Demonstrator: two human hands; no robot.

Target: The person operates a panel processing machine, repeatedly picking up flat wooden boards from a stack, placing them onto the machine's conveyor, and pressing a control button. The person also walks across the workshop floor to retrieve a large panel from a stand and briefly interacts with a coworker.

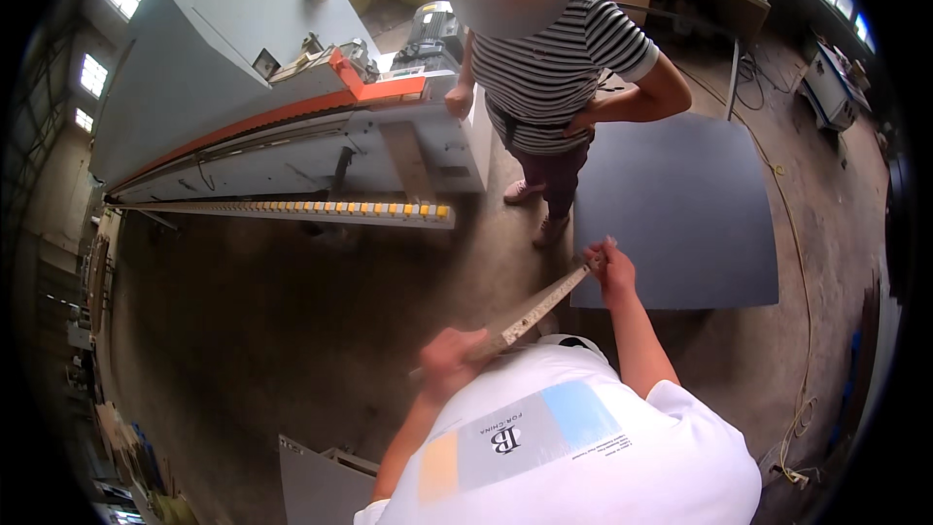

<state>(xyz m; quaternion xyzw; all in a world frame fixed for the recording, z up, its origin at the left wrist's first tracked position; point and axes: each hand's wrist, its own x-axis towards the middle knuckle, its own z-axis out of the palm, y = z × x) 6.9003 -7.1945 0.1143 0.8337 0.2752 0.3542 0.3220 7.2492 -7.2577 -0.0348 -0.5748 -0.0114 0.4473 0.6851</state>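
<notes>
A narrow chipboard strip (546, 305), its speckled raw edge showing, slants in front of my body from lower left to upper right. My left hand (450, 362) is closed around its lower left end, a little smeared by motion. At the upper right end, the fingers of my right hand (610, 270) pinch the strip. A large dark grey panel (680, 209) lies flat just beyond and to the right of my right hand. How thick the stack or support under it is, I cannot tell.
A person in a striped shirt (559, 63) stands ahead, one hand on a hip, beside a long machine with an orange guard (389, 89). Its yellow-and-white roller rail (340, 211) juts out at left. A cable (805, 311) runs along the floor at right. Grey panels (316, 481) stand lower left.
</notes>
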